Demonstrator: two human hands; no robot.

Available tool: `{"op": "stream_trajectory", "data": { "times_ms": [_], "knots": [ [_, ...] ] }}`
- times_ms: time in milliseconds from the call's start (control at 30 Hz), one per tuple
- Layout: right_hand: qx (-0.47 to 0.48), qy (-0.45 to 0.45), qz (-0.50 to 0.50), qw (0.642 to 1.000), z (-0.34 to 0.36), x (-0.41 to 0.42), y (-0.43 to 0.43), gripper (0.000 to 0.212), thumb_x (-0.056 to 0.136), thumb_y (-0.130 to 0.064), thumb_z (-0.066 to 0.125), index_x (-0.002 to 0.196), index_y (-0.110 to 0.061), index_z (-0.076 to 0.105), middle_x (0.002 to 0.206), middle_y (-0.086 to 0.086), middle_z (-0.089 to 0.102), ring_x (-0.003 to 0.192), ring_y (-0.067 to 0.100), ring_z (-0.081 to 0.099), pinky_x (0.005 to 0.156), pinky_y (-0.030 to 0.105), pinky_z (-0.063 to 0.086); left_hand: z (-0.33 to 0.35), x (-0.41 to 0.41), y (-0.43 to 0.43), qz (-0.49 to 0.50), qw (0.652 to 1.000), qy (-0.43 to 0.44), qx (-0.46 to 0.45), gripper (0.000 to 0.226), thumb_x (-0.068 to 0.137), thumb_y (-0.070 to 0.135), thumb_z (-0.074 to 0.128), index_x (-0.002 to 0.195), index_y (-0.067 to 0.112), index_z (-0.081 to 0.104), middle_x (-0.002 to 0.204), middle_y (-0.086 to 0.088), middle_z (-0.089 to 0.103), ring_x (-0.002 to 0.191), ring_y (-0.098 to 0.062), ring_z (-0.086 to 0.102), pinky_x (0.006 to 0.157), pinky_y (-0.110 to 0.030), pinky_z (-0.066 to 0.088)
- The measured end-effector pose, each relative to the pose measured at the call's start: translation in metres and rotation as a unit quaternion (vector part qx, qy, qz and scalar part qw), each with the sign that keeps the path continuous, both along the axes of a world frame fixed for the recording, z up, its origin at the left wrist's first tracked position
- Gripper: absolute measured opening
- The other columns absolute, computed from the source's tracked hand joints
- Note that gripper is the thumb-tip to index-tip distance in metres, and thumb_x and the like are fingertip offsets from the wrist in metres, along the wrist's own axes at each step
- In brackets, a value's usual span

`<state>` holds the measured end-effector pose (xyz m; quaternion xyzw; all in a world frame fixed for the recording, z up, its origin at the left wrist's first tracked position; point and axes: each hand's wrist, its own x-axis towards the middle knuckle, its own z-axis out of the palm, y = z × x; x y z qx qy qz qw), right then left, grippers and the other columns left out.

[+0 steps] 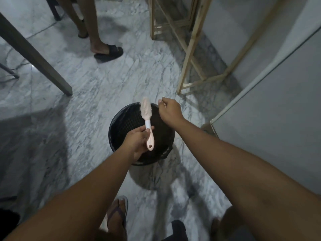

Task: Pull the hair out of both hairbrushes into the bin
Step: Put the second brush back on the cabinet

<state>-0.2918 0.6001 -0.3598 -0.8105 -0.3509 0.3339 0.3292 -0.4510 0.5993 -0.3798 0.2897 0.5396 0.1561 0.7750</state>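
Left hand [137, 142] grips pale-pink hairbrush [146, 108] handle, white collar, over black bin [121, 119]; right hand [170, 110] clenched.

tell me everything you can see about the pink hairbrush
The hairbrush is pale pink, plastic-looking, with a narrow bristled head, a white collar and a hole in the handle's end. The left hand grips the handle below the collar, holding it over the black bin, head pointing away. The right hand is beside the head, not touching it.
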Motion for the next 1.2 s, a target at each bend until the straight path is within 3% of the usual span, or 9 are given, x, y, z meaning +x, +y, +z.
{"op": "stream_trajectory", "data": {
  "times_ms": [100,200,267,367,533,600,700,1033,1200],
  "knots": [
    [0.004,-0.018,-0.028,0.999,0.062,0.03,-0.012,0.045,0.102,-0.033,0.043,0.129,-0.001,0.06,0.136,0.015,0.059,0.128,0.029,0.053,0.107,0.034,0.039,0.062,0.026,0.002,-0.051,0.998,0.003,0.025,0.027,0.1,0.007,0.052,0.124,0.012,0.062,0.118,0.005,0.07,0.082,-0.014,0.06,0.07,-0.033,0.05],
    [0.01,-0.032,-0.075,0.997,0.131,0.065,-0.033,0.033,0.1,-0.03,0.045,0.088,-0.005,0.063,0.096,0.019,0.063,0.093,0.021,0.057,0.081,0.033,0.046,0.127,0.06,0.002,-0.115,0.992,-0.007,0.056,0.025,0.1,0.01,0.053,0.122,0.008,0.064,0.11,0.001,0.069,0.071,-0.013,0.055,0.066,-0.031,0.047],
    [0.035,-0.046,-0.104,0.993,0.181,0.087,-0.053,0.03,0.101,-0.026,0.045,0.096,-0.003,0.064,0.087,0.014,0.062,0.088,0.018,0.053,0.073,0.027,0.045,0.17,0.085,-0.001,-0.161,0.983,-0.022,0.082,0.022,0.099,0.01,0.055,0.118,0.012,0.066,0.114,0.001,0.069,0.078,-0.016,0.056,0.068,-0.032,0.047],
    [0.06,-0.083,-0.138,0.985,0.243,0.117,-0.09,0.04,0.102,-0.029,0.046,0.123,0.001,0.061,0.12,0.016,0.067,0.113,0.03,0.061,0.093,0.032,0.045,0.232,0.126,-0.018,-0.214,0.97,-0.042,0.103,0.018,0.098,0.012,0.058,0.111,0.015,0.069,0.109,-0.004,0.067,0.076,-0.017,0.057,0.06,-0.03,0.047],
    [0.071,-0.125,-0.205,0.968,0.331,0.167,-0.159,0.032,0.102,-0.033,0.044,0.115,-0.011,0.064,0.121,0.016,0.066,0.115,0.031,0.059,0.089,0.03,0.04,0.318,0.184,-0.07,-0.274,0.952,-0.084,0.104,0.028,0.099,0.011,0.056,0.126,0.008,0.061,0.091,-0.006,0.064,0.077,-0.018,0.057,0.061,-0.029,0.051],
    [0.069,-0.141,-0.241,0.958,0.37,0.186,-0.197,0.047,0.103,-0.036,0.041,0.138,-0.006,0.052,0.145,0.013,0.052,0.136,0.027,0.046,0.11,0.031,0.033,0.352,0.207,-0.097,-0.298,0.944,-0.099,0.098,0.024,0.099,0.009,0.055,0.121,0.008,0.062,0.094,-0.009,0.066,0.083,-0.022,0.058,0.067,-0.032,0.054],
    [0.059,-0.157,-0.298,0.94,0.412,0.209,-0.255,0.055,0.103,-0.038,0.039,0.146,-0.003,0.042,0.151,0.012,0.045,0.141,0.025,0.041,0.115,0.03,0.027,0.393,0.238,-0.138,-0.348,0.926,-0.116,0.091,0.018,0.098,0.007,0.055,0.112,0.008,0.065,0.103,-0.014,0.063,0.093,-0.027,0.057,0.082,-0.04,0.05],
    [0.031,-0.167,-0.461,0.871,0.447,0.252,-0.454,0.051,0.103,-0.04,0.038,0.135,-0.003,0.054,0.138,0.015,0.057,0.13,0.029,0.051,0.104,0.03,0.037,0.45,0.327,-0.308,-0.522,0.838,-0.132,0.093,0.013,0.098,0.005,0.055,0.098,0.005,0.068,0.095,-0.013,0.063,0.08,-0.027,0.059,0.07,-0.035,0.052],
    [0.021,-0.165,-0.484,0.859,0.436,0.266,-0.546,0.054,0.104,-0.039,0.038,0.146,-0.005,0.043,0.15,0.012,0.046,0.142,0.025,0.039,0.113,0.028,0.028,0.443,0.365,-0.397,-0.561,0.814,-0.116,0.095,0.019,0.097,0.004,0.057,0.115,0.001,0.065,0.1,-0.015,0.064,0.083,-0.028,0.061,0.07,-0.035,0.056]
  ]
}}
